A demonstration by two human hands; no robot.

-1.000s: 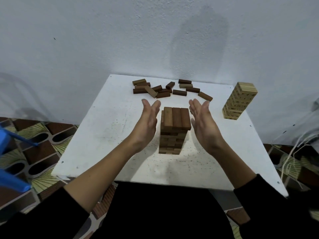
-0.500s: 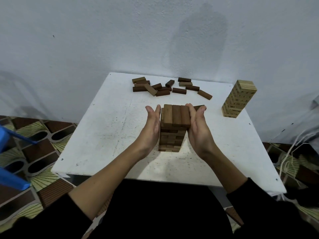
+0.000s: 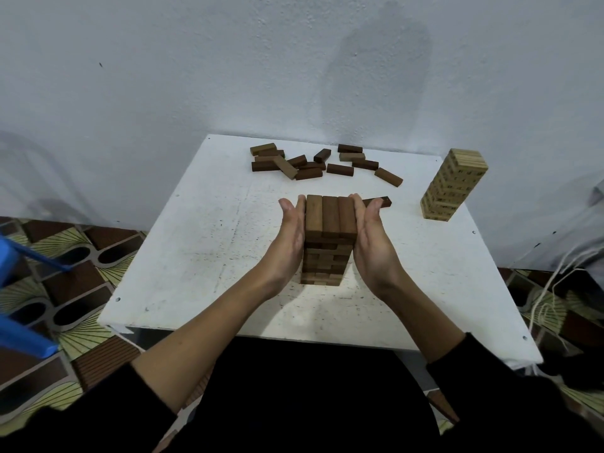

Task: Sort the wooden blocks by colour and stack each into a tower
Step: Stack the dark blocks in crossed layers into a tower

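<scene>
Two flat hands, our left hand (image 3: 292, 235) and right hand (image 3: 371, 238), press straight fingers against the dark tower (image 3: 328, 243) mid-table (image 3: 202, 243). We see loose dark blocks (image 3: 310, 163) beyond it and the pale tower (image 3: 452, 186) far right.

A white square table (image 3: 202, 256) stands against a pale grey-white wall (image 3: 163, 76); its top is scuffed and speckled with dark marks, with small screw holes near the corners. A darker oval stain (image 3: 376, 70) marks the wall above the table. The floor (image 3: 81, 263) to the left is tiled in a brown, green and black pattern. A blue plastic piece of furniture (image 3: 19, 335) juts in at the left edge. On the right, pale cords (image 3: 555, 289) trail down over the floor.
</scene>
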